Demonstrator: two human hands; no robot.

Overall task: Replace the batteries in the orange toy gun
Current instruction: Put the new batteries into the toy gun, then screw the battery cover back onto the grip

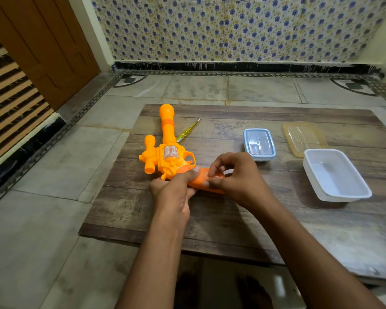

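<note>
head view
gun: orange toy gun (167, 152) flat on wooden board (210, 219), barrel pointing away
left hand (174, 192): fingers wrapped round gun grip
right hand (236, 179): fingertips pinching grip end
blue-rimmed box (259, 144): lidded, contents unclear
white tub (335, 175): open, only white bottom shows
yellow lid (303, 137): behind tub
screwdriver (187, 131): beside barrel

a home room, floral patterned wall tiles (232, 27), marble floor (42, 219), brown wooden door (42, 41), low wooden board (210, 219)
</note>
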